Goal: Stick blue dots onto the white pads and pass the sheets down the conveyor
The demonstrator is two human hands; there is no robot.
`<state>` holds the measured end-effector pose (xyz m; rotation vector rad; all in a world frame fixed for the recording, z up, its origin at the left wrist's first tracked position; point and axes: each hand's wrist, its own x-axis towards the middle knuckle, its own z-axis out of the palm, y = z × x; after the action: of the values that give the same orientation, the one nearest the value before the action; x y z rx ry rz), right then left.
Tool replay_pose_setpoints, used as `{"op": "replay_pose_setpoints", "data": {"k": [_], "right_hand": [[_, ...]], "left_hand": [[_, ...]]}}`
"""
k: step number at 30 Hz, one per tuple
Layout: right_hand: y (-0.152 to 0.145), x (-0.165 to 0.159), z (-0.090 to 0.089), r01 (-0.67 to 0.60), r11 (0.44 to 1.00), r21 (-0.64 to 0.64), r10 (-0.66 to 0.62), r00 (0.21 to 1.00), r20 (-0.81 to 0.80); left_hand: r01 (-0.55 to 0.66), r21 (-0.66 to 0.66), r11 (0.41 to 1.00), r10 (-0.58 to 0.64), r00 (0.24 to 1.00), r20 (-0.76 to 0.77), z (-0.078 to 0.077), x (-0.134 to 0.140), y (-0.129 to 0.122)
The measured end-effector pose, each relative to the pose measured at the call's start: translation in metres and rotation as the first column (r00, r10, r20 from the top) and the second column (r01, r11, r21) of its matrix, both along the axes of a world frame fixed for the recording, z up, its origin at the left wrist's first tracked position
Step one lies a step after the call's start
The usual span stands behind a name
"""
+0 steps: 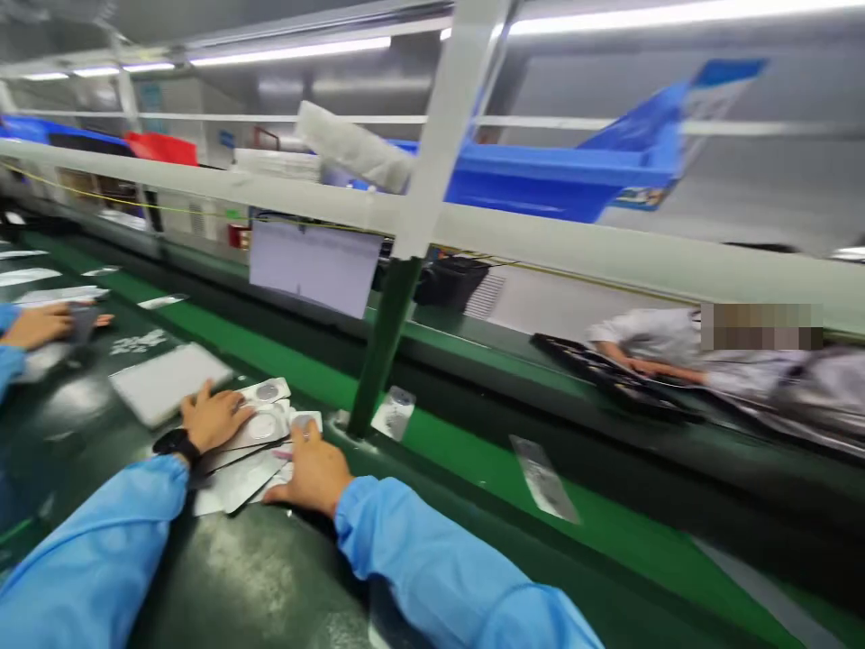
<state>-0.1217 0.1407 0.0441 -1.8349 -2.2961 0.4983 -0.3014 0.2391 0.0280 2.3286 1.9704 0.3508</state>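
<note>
Several flat white and silver packets [253, 478], some with a round disc-like shape, lie in a loose, overlapping pile on the dark table. My left hand [213, 417], with a black watch at the wrist, rests on the pile's upper left with its fingers spread. On the pile's right side, my right hand [314, 470] touches the packets, thumb and fingers apart. Parts of the packets under both hands are hidden. Beside my left hand lies a white flat slab [168, 383], whose kind I cannot make out.
A green conveyor belt [466, 460] runs past the table, carrying a few flat packets [544, 478]. A post [388, 347] rises just beyond my right hand. At left, a co-worker's hand [40, 326] handles something dark. Another person [743, 365] sits across at right.
</note>
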Motion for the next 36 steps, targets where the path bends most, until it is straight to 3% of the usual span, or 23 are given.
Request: {"op": "replay_pose_setpoints", "data": {"k": [3,9,13,18,27,36], "right_hand": [[0.012,0.008,-0.01,0.008,1.0,-0.007,-0.008,0.999,-0.046],[0.027,0.022,0.007,0.231,0.968,-0.095,-0.242,0.963,-0.117],[0.042,0.013,0.01,0.228,0.954,-0.192,-0.259,0.953,-0.154],[0.054,0.003,0.006,0.261,0.942,-0.212,-0.295,0.944,-0.148],[0.07,0.01,0.021,0.215,0.96,-0.178,-0.23,0.971,-0.068],[0.079,-0.003,0.023,0.036,0.967,-0.254,-0.031,0.999,0.024]], "left_hand": [[-0.067,-0.071,0.995,0.065,0.997,-0.034,-0.001,-0.023,-0.015],[-0.036,-0.059,0.998,0.037,0.999,0.012,-0.002,-0.011,-0.01],[0.005,-0.089,0.996,-0.001,0.999,0.041,-0.006,-0.007,-0.016],[0.02,-0.133,0.991,-0.012,0.998,0.059,-0.004,0.005,-0.033],[0.064,-0.288,0.956,-0.056,0.998,0.033,0.02,-0.011,-0.067],[-0.003,-0.308,0.951,0.008,1.0,0.015,0.016,-0.001,-0.095]]}}
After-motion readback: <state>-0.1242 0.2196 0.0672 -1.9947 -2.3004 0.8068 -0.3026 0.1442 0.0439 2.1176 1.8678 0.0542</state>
